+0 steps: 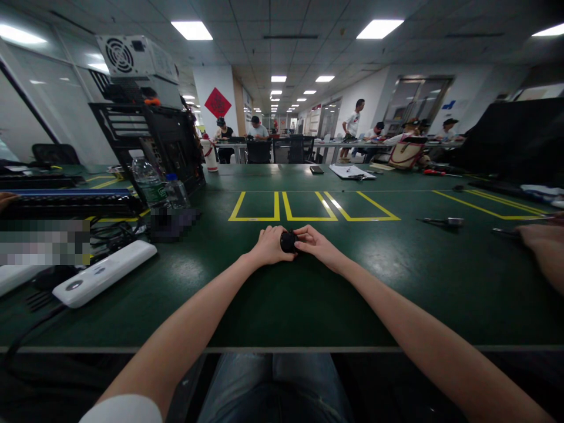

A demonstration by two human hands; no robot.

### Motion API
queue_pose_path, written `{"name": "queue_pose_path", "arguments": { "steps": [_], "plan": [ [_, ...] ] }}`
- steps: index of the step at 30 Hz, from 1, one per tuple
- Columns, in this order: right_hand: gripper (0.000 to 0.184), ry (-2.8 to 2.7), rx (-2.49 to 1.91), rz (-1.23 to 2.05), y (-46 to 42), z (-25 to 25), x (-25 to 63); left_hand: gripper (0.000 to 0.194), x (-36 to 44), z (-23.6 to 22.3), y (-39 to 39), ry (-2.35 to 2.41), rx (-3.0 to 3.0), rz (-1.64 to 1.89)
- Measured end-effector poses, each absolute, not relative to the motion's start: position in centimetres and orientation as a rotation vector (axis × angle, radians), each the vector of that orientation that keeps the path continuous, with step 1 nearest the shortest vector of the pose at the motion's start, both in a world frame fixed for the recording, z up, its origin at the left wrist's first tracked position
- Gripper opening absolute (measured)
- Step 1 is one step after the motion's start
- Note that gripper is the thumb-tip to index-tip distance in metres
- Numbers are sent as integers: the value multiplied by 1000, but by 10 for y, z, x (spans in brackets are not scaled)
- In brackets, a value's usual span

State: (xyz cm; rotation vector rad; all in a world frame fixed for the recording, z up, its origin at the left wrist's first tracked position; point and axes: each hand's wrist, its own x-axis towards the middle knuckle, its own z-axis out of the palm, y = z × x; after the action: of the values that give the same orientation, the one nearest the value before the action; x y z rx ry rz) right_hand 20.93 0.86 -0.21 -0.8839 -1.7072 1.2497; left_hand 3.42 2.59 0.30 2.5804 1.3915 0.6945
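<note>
A small round black object [288, 242] rests between my two hands, low over the green table [282, 305]; its exact kind does not show. My left hand [269, 245] curls round its left side, thumb along the near edge. From the right, my right hand [315, 244] touches it with thumb and fingers pinched on its side. Parts of the object are hidden behind my fingers. Just beyond both hands, yellow tape outlines [304, 218] mark the tabletop.
On the left are a white power strip [106, 273], cables, plastic bottles [147, 179] and an open black computer case [163, 141]. A screwdriver-like tool [443, 222] lies to the right, near another person's hand [546, 249]. Farther back are a clipboard [351, 171] and a bag [406, 154].
</note>
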Motion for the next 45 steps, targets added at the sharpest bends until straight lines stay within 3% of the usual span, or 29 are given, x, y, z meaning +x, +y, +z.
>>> {"name": "queue_pose_path", "arguments": {
  "steps": [39,45],
  "plan": [
    [38,-1708,-785,1340,14,-6,211,55,33,-1,30,1372,2639,719],
    [29,-1697,-854,1279,10,-3,210,53,32,2,27,1354,2630,717]
  ]
}}
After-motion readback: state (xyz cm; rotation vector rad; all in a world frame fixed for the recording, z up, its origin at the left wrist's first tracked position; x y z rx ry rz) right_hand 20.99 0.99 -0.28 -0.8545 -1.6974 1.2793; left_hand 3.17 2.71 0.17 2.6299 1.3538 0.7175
